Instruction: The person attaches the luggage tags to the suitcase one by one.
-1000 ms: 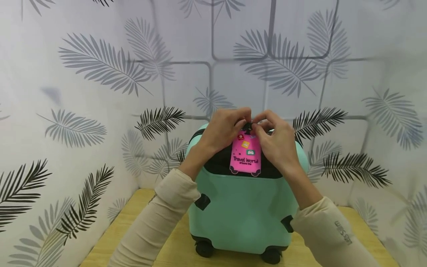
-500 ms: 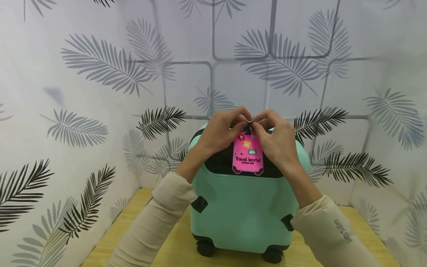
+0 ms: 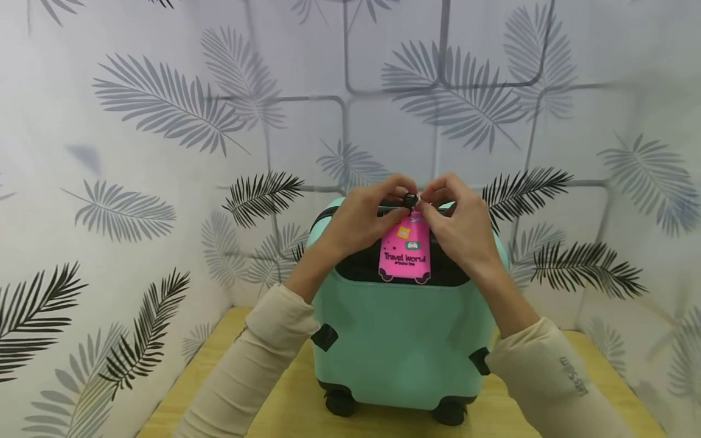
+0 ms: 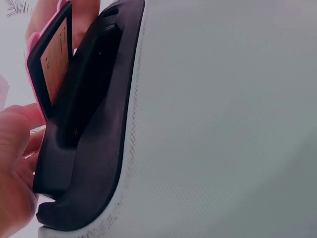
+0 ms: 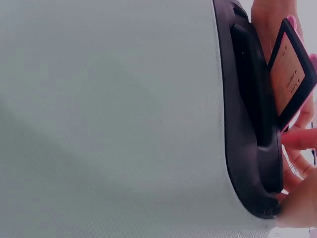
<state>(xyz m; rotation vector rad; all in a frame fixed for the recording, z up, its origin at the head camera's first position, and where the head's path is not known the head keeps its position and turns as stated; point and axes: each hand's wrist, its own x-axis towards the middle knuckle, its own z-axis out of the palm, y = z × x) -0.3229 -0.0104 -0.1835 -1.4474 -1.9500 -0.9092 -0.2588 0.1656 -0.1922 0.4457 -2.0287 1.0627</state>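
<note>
Atop a small mint-green hard-shell suitcase [image 3: 400, 347], a person's left hand [image 3: 364, 216] and right hand [image 3: 460, 225] meet at the case's upper edge, the fingertips of both curled in and pinching a small black strap fastener [image 3: 410, 200] from either side. From that fastener hangs a bright pink rubber luggage tag printed "Travel World" [image 3: 404, 255], lying flat against the suitcase's black recessed handle panel [image 3: 358, 267]; the wrist views show the tag's dark-framed back with a tan address card [image 4: 53, 62] standing slightly off that black panel [image 5: 247, 114], fingers behind it. Judging by the two-handed pinch, the step in hand appears to be working the tag's strap closure at the suitcase handle, though whether the loop is being fastened or undone cannot be told. Any next move would seem to call for a fine fingertip hold on the fastener while the tag hangs free, with the upright case kept steady on its black wheels [image 3: 339, 403]. Both forearms wear cream-coloured sleeves [image 3: 263, 359], the right one bearing small dark lettering. The suitcase stands upright on a light wooden tabletop [image 3: 219, 389], closed in at the back and on both sides by white backdrop walls printed with grey and black palm leaves [image 3: 164, 109].
</note>
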